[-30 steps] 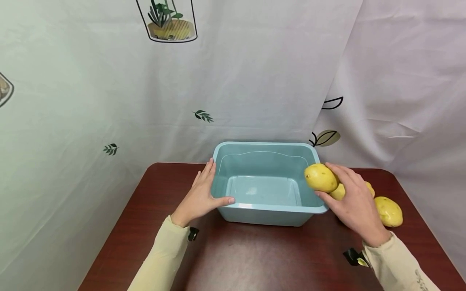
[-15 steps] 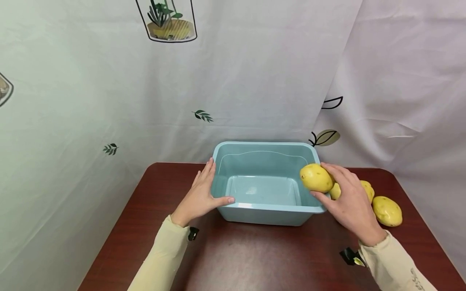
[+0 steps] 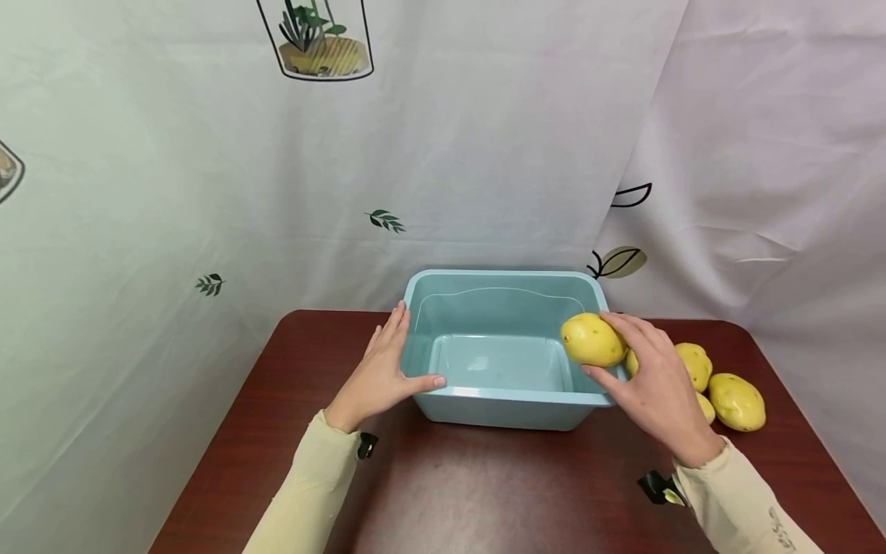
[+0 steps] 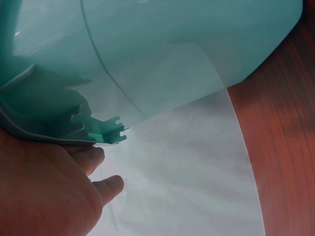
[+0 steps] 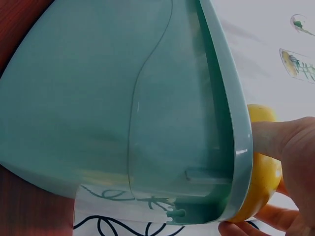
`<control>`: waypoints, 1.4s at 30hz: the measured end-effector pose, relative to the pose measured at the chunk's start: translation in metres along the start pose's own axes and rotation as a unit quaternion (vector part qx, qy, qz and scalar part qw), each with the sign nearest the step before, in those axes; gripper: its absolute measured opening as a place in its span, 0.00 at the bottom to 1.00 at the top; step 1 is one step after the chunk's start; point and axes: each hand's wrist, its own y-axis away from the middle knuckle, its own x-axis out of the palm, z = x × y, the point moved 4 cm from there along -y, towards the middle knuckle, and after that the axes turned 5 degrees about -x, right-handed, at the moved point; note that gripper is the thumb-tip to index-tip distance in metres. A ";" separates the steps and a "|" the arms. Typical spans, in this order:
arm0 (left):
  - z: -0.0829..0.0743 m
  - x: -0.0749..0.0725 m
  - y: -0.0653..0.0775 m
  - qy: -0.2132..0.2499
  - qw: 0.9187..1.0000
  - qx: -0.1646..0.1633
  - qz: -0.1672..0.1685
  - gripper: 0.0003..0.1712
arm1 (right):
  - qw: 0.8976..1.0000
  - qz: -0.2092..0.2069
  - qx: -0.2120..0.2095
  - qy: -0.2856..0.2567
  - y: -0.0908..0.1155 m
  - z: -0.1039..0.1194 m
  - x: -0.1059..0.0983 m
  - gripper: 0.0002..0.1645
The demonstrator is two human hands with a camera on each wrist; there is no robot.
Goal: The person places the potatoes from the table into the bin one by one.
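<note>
My right hand (image 3: 654,385) grips a yellow potato (image 3: 592,339) between thumb and fingers, over the right rim of a light blue plastic basin (image 3: 508,396). In the right wrist view, the basin's rim (image 5: 241,147) partly hides that potato (image 5: 263,179), and the thumb presses against its side. My left hand (image 3: 377,373) lies at the basin's front left corner, fingers straight along the left side and thumb on the front rim. The left wrist view has the left hand (image 4: 54,182) close under the basin's rim. No potato is visible on the basin's floor.
Several more potatoes (image 3: 737,402) lie on the dark red table (image 3: 457,492) right of the basin, some partly hidden behind my right hand. A pale printed curtain (image 3: 484,154) hangs behind the table. Dark cables (image 5: 101,221) show in the right wrist view.
My right hand has moved slightly left with the potato, carrying it farther over the basin. More of the potatoes on the table show behind it. The left hand stays in place.
</note>
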 end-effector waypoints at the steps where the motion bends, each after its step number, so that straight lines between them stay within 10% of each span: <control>1: 0.000 0.000 0.000 0.000 1.000 0.000 0.000 0.73 | 1.000 0.001 0.000 0.000 0.000 0.000 0.001 0.48; 42: 0.001 0.001 -0.001 0.001 1.000 0.000 -0.002 0.73 | 1.000 0.020 -0.016 -0.004 0.000 0.002 0.016 0.45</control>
